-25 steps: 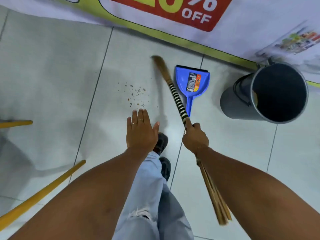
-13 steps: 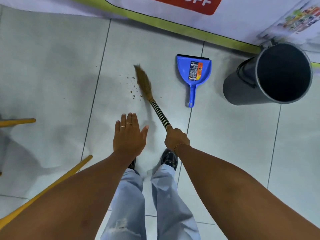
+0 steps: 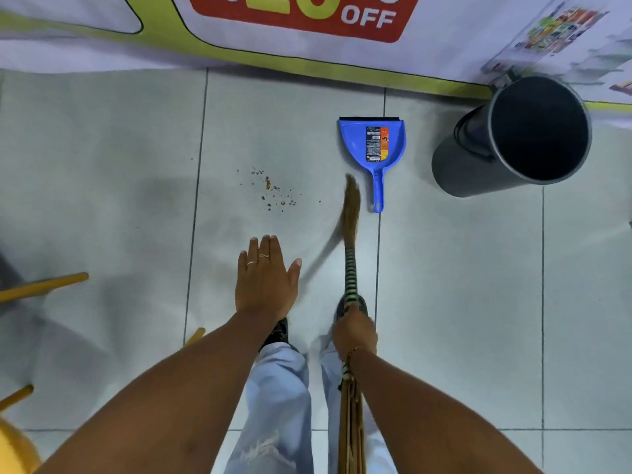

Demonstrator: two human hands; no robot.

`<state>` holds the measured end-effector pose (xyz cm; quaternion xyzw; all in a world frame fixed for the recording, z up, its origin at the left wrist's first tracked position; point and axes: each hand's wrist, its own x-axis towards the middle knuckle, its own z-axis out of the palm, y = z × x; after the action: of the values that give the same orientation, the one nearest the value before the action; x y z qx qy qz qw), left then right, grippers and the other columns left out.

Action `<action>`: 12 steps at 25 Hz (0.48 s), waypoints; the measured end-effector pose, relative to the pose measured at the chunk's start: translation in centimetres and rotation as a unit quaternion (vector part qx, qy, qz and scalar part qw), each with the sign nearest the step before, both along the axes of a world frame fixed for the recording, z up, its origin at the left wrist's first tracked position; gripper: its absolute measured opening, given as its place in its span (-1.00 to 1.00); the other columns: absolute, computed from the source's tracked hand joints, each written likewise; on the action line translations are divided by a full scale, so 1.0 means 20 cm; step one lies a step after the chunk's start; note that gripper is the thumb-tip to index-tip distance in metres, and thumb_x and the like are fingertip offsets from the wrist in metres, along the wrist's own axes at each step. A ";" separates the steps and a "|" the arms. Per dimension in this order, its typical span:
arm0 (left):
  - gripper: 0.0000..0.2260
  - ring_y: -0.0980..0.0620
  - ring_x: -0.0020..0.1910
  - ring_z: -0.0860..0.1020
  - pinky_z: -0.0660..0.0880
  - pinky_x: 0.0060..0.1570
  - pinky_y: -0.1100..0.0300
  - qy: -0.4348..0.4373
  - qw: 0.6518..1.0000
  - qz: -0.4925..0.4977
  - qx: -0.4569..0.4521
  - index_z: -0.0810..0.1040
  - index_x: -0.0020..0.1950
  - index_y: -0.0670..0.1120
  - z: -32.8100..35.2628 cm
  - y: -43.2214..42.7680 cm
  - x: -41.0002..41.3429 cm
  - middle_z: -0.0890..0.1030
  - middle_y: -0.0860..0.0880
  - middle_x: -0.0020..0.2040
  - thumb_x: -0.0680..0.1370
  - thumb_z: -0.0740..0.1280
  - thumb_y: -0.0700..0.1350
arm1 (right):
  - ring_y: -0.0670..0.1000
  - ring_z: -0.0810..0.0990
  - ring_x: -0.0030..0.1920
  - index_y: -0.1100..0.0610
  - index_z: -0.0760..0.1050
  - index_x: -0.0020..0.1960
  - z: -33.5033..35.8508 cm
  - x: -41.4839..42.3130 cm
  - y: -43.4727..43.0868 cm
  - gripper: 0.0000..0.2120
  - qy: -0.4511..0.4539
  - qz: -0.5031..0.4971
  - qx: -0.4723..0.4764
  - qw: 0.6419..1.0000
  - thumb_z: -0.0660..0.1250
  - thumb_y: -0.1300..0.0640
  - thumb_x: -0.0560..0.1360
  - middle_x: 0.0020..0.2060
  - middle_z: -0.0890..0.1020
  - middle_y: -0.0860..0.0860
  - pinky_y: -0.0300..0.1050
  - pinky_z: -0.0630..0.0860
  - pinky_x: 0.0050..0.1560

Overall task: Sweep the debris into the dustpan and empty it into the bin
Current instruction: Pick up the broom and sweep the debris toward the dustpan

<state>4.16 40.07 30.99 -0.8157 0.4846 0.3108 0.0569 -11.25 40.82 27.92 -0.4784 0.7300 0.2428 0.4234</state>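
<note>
Small brown debris (image 3: pixel 270 191) lies scattered on the pale floor tiles. To its right a blue dustpan (image 3: pixel 374 145) lies flat, handle toward me. A grey bin (image 3: pixel 478 165) stands at the right, its dark mouth facing up. My right hand (image 3: pixel 354 333) grips a grass broom (image 3: pixel 350 230) by its striped binding; the bristle tip rests on the floor just left of the dustpan handle, right of the debris. My left hand (image 3: pixel 265 275) hovers flat with fingers apart, holding nothing.
A sale banner (image 3: pixel 307 25) covers the floor's far side, behind the dustpan and bin. Yellow chair legs (image 3: pixel 44 285) stick in from the left edge. My legs in light jeans and dark shoes stand below the hands.
The broom tip has swept from the debris patch to the right, ending beside the dustpan handle. The debris has shifted slightly right. My left hand has stayed open.
</note>
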 end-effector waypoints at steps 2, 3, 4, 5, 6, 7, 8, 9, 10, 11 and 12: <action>-0.41 -0.15 0.55 0.06 0.03 0.53 -0.04 0.004 1.000 0.001 0.005 0.06 0.52 -0.24 -0.01 0.04 0.04 0.18 -0.19 0.54 0.62 0.03 0.11 | 0.22 0.56 0.14 0.21 0.33 0.29 -0.03 0.09 0.09 -0.66 -0.011 0.023 0.031 0.999 0.06 0.25 0.54 0.16 0.57 0.23 -0.01 0.52 0.09; -0.41 -0.16 0.55 0.07 0.03 0.53 -0.04 0.003 1.000 0.001 0.009 0.07 0.52 -0.24 -0.02 0.06 0.06 0.18 -0.19 0.54 0.61 0.04 0.10 | 0.22 0.57 0.13 0.22 0.35 0.27 -0.03 0.14 0.11 -0.68 -0.021 0.033 0.032 0.999 0.07 0.26 0.53 0.13 0.59 0.23 -0.02 0.53 0.05; -0.41 -0.16 0.54 0.07 0.04 0.52 -0.04 0.001 1.000 0.002 0.012 0.08 0.52 -0.24 -0.02 0.09 0.08 0.19 -0.19 0.54 0.61 0.04 0.10 | 0.22 0.57 0.12 0.22 0.36 0.25 -0.04 0.19 0.13 -0.69 -0.033 0.038 0.029 0.998 0.07 0.26 0.53 0.12 0.59 0.23 -0.03 0.53 0.03; -0.41 -0.16 0.54 0.08 0.05 0.52 -0.04 -0.002 1.000 0.005 0.014 0.09 0.52 -0.24 -0.02 0.12 0.12 0.20 -0.19 0.53 0.61 0.05 0.10 | 0.22 0.56 0.13 0.23 0.36 0.24 -0.05 0.24 0.14 -0.70 -0.046 0.040 0.026 0.998 0.07 0.25 0.53 0.13 0.59 0.23 -0.03 0.51 0.04; -0.42 -0.16 0.54 0.09 0.07 0.52 -0.05 -0.006 1.000 0.007 0.016 0.10 0.51 -0.24 -0.02 0.14 0.15 0.21 -0.19 0.53 0.61 0.06 0.09 | 0.23 0.55 0.14 0.23 0.37 0.24 -0.06 0.29 0.13 -0.70 -0.055 0.038 0.021 0.998 0.08 0.24 0.54 0.14 0.58 0.22 -0.02 0.50 0.07; -0.42 -0.16 0.54 0.10 0.08 0.52 -0.05 -0.012 1.000 0.007 0.016 0.11 0.51 -0.24 -0.02 0.17 0.18 0.22 -0.20 0.52 0.61 0.06 0.09 | 0.23 0.55 0.15 0.22 0.37 0.24 -0.08 0.34 0.12 -0.70 -0.060 0.032 0.019 0.998 0.08 0.23 0.54 0.14 0.58 0.22 -0.01 0.50 0.09; -0.42 -0.17 0.53 0.11 0.09 0.52 -0.05 -0.018 1.000 0.008 0.016 0.12 0.51 -0.24 -0.02 0.19 0.21 0.24 -0.20 0.52 0.61 0.07 0.09 | 0.24 0.54 0.16 0.22 0.37 0.24 -0.09 0.39 0.11 -0.70 -0.064 0.024 0.019 0.997 0.08 0.21 0.54 0.15 0.58 0.22 0.00 0.50 0.10; -0.43 -0.17 0.53 0.12 0.10 0.51 -0.06 -0.021 1.000 0.013 0.014 0.13 0.50 -0.25 -0.03 0.21 0.24 0.24 -0.20 0.51 0.61 0.07 0.09 | 0.24 0.54 0.15 0.21 0.38 0.24 -0.11 0.44 0.11 -0.70 -0.066 0.016 0.022 0.997 0.08 0.19 0.55 0.15 0.57 0.21 0.01 0.50 0.11; -0.43 -0.17 0.53 0.12 0.10 0.51 -0.06 -0.024 0.999 0.017 0.014 0.13 0.50 -0.25 -0.03 0.23 0.28 0.24 -0.21 0.51 0.61 0.07 0.09 | 0.23 0.54 0.16 0.20 0.38 0.25 -0.12 0.49 0.10 -0.70 -0.071 0.011 0.024 0.997 0.08 0.18 0.55 0.15 0.57 0.21 0.01 0.50 0.12; -0.43 -0.17 0.53 0.11 0.09 0.51 -0.05 -0.027 0.999 0.018 0.016 0.12 0.51 -0.24 -0.03 0.25 0.30 0.23 -0.20 0.52 0.62 0.06 0.09 | 0.22 0.54 0.16 0.18 0.38 0.26 -0.13 0.52 0.09 -0.70 -0.075 0.007 0.026 0.997 0.08 0.17 0.55 0.16 0.56 0.20 0.01 0.50 0.13; -0.43 -0.16 0.54 0.10 0.08 0.52 -0.05 -0.031 0.999 0.020 0.019 0.11 0.51 -0.24 -0.03 0.26 0.32 0.22 -0.20 0.52 0.62 0.04 0.10 | 0.22 0.55 0.15 0.17 0.37 0.26 -0.14 0.56 0.09 -0.69 -0.080 0.005 0.029 0.996 0.09 0.16 0.55 0.16 0.56 0.19 0.01 0.51 0.13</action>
<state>10.51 45.19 30.34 -0.8330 0.4605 0.2956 0.0814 -0.07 42.65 25.15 -0.4877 0.6838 0.2269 0.4930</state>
